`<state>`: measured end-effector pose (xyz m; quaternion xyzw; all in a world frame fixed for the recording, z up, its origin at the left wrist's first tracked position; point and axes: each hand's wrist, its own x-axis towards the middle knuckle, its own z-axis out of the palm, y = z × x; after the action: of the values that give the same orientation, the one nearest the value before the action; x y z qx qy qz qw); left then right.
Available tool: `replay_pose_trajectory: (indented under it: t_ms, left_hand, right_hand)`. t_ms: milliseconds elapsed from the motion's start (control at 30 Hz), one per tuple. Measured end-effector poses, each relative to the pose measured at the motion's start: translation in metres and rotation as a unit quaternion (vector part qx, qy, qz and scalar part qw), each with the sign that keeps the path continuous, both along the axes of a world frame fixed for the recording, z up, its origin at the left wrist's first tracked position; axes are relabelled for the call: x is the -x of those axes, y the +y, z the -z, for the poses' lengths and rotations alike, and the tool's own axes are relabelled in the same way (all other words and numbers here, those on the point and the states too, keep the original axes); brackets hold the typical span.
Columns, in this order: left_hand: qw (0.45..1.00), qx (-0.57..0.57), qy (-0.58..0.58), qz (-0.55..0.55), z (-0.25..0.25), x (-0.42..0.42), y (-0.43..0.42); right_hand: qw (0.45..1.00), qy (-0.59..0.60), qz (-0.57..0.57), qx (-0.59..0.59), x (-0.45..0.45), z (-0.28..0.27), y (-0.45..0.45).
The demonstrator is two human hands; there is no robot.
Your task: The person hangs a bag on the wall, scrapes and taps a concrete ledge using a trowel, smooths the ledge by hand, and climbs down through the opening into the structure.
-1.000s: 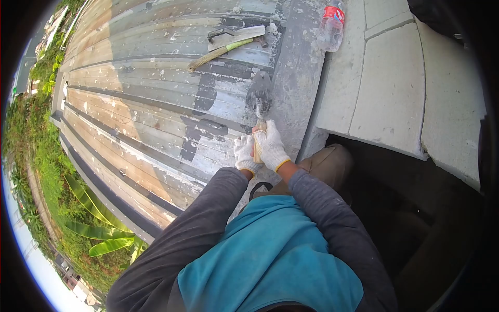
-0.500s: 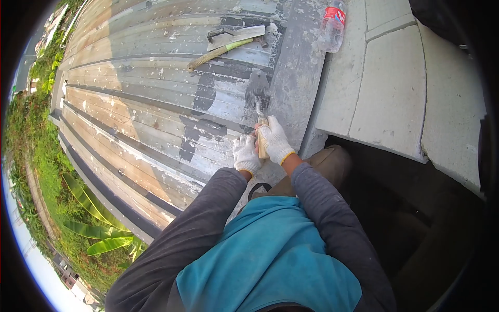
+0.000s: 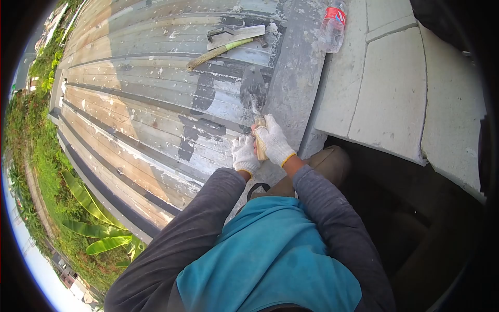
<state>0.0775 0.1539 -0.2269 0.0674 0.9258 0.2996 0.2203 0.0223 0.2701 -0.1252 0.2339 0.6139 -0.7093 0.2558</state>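
Observation:
A trowel with a pointed grey blade and a pale wooden handle lies low against the metal roof, its blade aimed away from me. My right hand, in a white knit glove, is closed around the handle. Close against the handle's left side, my left hand, gloved the same way, has curled fingers. Its fingertips seem to touch the handle, though they are partly hidden. Grey, smeared patches and a shiny whitish strip mark the roof around the blade.
Beyond the trowel lie a hammer with a yellow-green handle and a flat scraper-like tool. A plastic bottle is by the concrete slabs on the right. A dark gap opens below the slabs. Greenery borders the roof's left edge.
The trowel blade has shifted slightly left and away from me, its handle turning with it. My right hand has moved slightly left; my left hand is almost unmoved.

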Motion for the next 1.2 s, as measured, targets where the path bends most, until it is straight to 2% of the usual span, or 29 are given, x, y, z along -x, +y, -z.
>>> replay_pose_trajectory:
  t_ms: [133, 200, 233, 333, 367, 433, 467, 500, 567, 633, 700, 800, 933, 1000, 1033, 1100, 1200]
  left_hand:
    - [0.997, 0.037, 0.065, 0.004, -0.013, -0.001, 0.000]
    - [0.987, -0.016, 0.114, -0.113, -0.016, -0.004, 0.006]
    - [0.986, -0.022, 0.118, -0.113, -0.017, -0.004, 0.008]
    - [0.989, -0.013, 0.115, -0.094, -0.018, -0.003, 0.005]
    - [0.988, -0.016, 0.122, -0.093, -0.017, -0.002, 0.005]
    - [0.988, 0.003, 0.128, -0.087, -0.016, -0.002, 0.005]
    - [0.988, 0.000, 0.117, -0.099, -0.015, -0.004, 0.006]
    - [0.988, -0.002, 0.119, -0.097, -0.015, -0.003, 0.007]
    - [0.986, -0.018, 0.129, -0.107, -0.014, -0.004, 0.007]
    - [0.987, -0.014, 0.116, -0.106, -0.018, -0.004, 0.007]
    - [0.989, -0.008, 0.101, -0.108, -0.018, -0.003, 0.006]
    - [0.986, 0.001, 0.125, -0.111, -0.017, -0.006, 0.009]
    - [0.990, -0.007, 0.080, -0.112, -0.019, -0.002, 0.007]
    - [0.991, -0.008, 0.075, -0.111, -0.018, -0.005, 0.005]
    - [0.990, -0.006, 0.083, -0.110, -0.018, -0.004, 0.005]
    - [0.989, -0.008, 0.092, -0.111, -0.016, -0.004, 0.009]
    - [0.990, 0.005, 0.081, -0.111, -0.015, -0.004, 0.007]
  right_hand:
    - [1.000, 0.005, 0.013, 0.000, 0.004, 0.024, 0.004]
    - [0.981, -0.044, 0.187, 0.021, 0.013, 0.030, 0.023]
    - [0.981, -0.039, 0.187, 0.016, 0.018, 0.030, 0.035]
    - [0.936, -0.085, 0.329, 0.090, 0.042, 0.026, 0.068]
    - [0.937, -0.077, 0.329, 0.090, 0.052, 0.025, 0.073]
    - [0.887, -0.100, 0.435, 0.116, 0.069, 0.014, 0.075]
    - [0.935, -0.058, 0.349, 0.032, 0.070, 0.009, 0.074]
    - [0.934, -0.055, 0.351, 0.031, 0.074, 0.004, 0.071]
    - [0.980, -0.022, 0.198, 0.000, 0.079, -0.005, 0.069]
    - [0.980, -0.029, 0.195, -0.004, 0.093, 0.004, 0.073]
    - [0.967, -0.045, 0.252, 0.006, 0.099, 0.013, 0.075]
    - [0.958, -0.046, 0.282, 0.016, 0.097, -0.007, 0.047]
    - [0.976, -0.012, 0.216, 0.035, 0.101, 0.017, 0.072]
    - [0.917, -0.049, 0.390, 0.064, 0.111, 0.025, 0.081]
    - [0.917, -0.049, 0.391, 0.062, 0.107, 0.019, 0.079]
    - [0.973, -0.023, 0.227, -0.013, 0.099, 0.000, 0.076]
    - [0.984, -0.039, 0.175, 0.001, 0.100, -0.010, 0.079]
